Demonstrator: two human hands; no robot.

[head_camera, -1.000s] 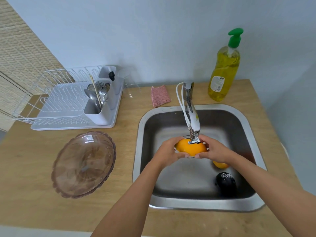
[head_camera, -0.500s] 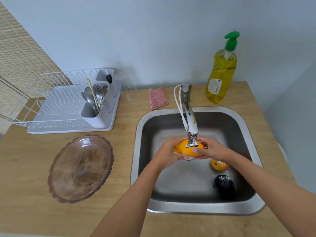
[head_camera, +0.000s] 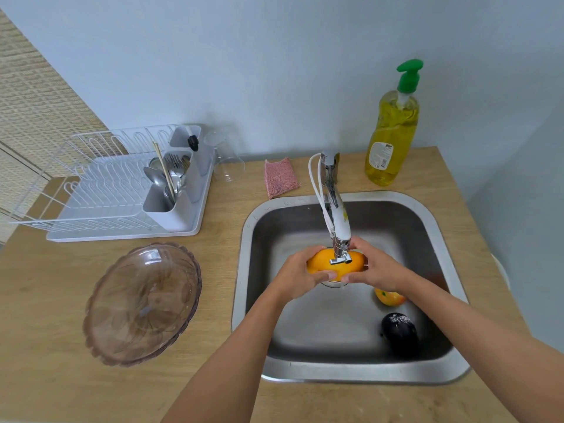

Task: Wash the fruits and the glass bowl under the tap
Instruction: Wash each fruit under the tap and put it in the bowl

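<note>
An orange-yellow fruit [head_camera: 320, 265] is held right under the tap spout [head_camera: 338, 227], over the steel sink [head_camera: 253, 227]. My left hand [head_camera: 297, 274] grips its left end and my right hand [head_camera: 377, 268] grips its right end. Two more fruits lie on the sink floor at the right: a yellow-red one [head_camera: 390, 297], partly hidden by my right forearm, and a dark purple one [head_camera: 399, 332]. The pinkish glass bowl [head_camera: 143, 303] stands on the wooden counter left of the sink.
A white dish rack [head_camera: 100, 190] with a cutlery holder sits at the back left. Beside it stands a clear glass [head_camera: 227, 163]. A pink sponge [head_camera: 280, 177] lies behind the sink, and a yellow soap bottle [head_camera: 392, 129] stands at the back right.
Both hands have kept the orange-yellow fruit under the spout and turned it a little, so it now lies longer from left to right. The view has shifted slightly.
</note>
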